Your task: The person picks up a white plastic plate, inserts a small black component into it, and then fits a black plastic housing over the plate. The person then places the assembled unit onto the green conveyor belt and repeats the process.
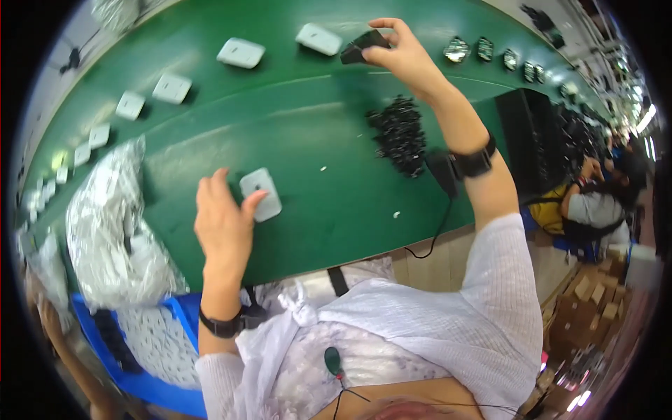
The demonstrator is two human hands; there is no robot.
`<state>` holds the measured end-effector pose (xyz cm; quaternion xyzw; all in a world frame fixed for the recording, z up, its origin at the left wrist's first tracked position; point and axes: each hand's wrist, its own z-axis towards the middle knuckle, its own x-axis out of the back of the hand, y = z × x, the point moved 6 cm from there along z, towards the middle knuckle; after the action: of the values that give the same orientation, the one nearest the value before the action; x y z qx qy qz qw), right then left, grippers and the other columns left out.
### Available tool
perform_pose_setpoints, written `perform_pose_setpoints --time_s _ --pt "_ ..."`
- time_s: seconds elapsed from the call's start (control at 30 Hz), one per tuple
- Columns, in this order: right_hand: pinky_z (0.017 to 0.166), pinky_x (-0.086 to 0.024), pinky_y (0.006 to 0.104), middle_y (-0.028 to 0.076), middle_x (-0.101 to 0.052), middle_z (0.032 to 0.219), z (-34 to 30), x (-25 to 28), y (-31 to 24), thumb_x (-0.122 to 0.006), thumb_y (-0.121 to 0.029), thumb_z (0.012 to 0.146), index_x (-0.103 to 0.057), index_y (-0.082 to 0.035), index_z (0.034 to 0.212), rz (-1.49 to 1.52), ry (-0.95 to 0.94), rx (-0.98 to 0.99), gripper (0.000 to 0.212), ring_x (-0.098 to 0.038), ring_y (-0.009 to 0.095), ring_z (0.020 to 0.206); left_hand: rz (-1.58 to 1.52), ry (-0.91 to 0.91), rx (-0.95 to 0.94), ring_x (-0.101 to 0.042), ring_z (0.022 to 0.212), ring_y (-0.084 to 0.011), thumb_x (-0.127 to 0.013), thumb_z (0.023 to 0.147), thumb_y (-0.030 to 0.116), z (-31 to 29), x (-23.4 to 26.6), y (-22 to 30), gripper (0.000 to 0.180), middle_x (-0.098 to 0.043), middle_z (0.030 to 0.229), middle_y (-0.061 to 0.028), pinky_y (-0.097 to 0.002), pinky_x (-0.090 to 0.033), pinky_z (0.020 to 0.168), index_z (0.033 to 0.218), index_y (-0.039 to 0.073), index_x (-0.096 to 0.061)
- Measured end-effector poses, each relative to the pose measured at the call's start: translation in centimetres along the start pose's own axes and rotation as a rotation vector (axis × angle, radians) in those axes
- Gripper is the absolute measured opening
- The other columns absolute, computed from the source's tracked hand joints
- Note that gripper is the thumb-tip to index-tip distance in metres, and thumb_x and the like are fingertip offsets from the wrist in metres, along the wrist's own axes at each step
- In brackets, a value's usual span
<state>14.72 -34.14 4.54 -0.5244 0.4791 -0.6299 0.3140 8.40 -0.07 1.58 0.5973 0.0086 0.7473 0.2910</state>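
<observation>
My right hand (404,59) reaches to the far side of the green table, its fingers closed on a black box-shaped part (355,49). Just left of that part lies a white plastic housing (318,39). Nearer to me, my left hand (225,218) rests over the table with its fingers stretched out. Its thumb lies across the edge of another white housing (268,206), which sits flat on the table with a small dark opening in it. A heap of small black parts (402,136) is spread near my right forearm.
More white housings (172,88) curve in a row along the far left. Shiny round parts (456,50) line the far right. A clear plastic bag (115,224) stands left, above a blue crate (143,388). A black bin (525,140) is at right, with a person (595,210) beyond.
</observation>
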Motion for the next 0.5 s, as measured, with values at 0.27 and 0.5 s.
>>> perform_pose_setpoints --time_s 0.27,0.5 --pt "0.09 -0.046 0.0375 0.014 -0.056 0.108 -11.0 -9.0 -2.4 -0.065 -0.005 0.075 -0.052 -0.004 0.113 -0.681 -0.228 0.505 0.04 -0.055 0.032 0.101 -0.26 -0.035 -0.245 -0.051 0.109 -0.0313 -0.072 0.07 0.003 -1.4 -0.2 1.8 0.062 -0.056 0.113 -0.0136 -0.0413 -0.041 0.09 0.127 0.004 -0.047" --pt "0.089 -0.047 0.0375 0.013 -0.062 0.111 -12.2 -10.1 -3.9 -0.069 -0.004 0.077 -0.059 -0.003 0.114 -0.525 -0.183 0.49 0.038 -0.058 0.03 0.103 -0.507 -0.152 -0.199 -0.047 0.124 -0.0298 -0.057 0.076 -0.011 -1.6 0.0 0.4 0.059 -0.052 0.132 -0.0136 -0.0379 -0.038 0.103 0.132 0.007 -0.05"
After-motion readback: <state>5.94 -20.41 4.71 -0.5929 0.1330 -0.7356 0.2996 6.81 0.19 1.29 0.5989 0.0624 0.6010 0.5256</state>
